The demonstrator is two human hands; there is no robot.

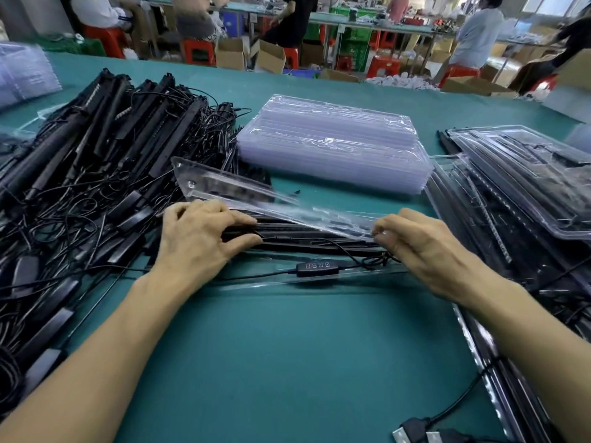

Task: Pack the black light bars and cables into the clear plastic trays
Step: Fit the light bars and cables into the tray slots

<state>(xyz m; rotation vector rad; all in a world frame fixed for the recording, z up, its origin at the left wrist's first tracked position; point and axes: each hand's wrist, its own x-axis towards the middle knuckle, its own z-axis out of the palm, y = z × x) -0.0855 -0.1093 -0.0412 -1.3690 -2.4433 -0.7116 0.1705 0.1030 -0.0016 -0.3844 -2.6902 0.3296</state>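
A teal-covered work table (287, 362) carried a sprawling heap of loose black light bars and tangled cables (96, 174) at left, filled clear trays (527, 187) at right and a stack of empty clear plastic trays (332, 148) at far centre. Near the middle lay an open clear hinged tray (262, 282) holding long black light bars (303, 244) and a black inline cable controller (316, 269). The left hand (198, 241) gripped the bars' left ends. The right hand (428, 247) pinched the edge of the tray's raised lid (230, 187).

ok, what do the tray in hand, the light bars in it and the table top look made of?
clear tray: thin transparent plastic, glossy; see-through, with glare streaks and moulded ridges.
light bars: black, matte, probably plastic housings; metal can't be ruled out.
table top: teal, smooth, low sheen; likely a mat or laminate, unclear which.
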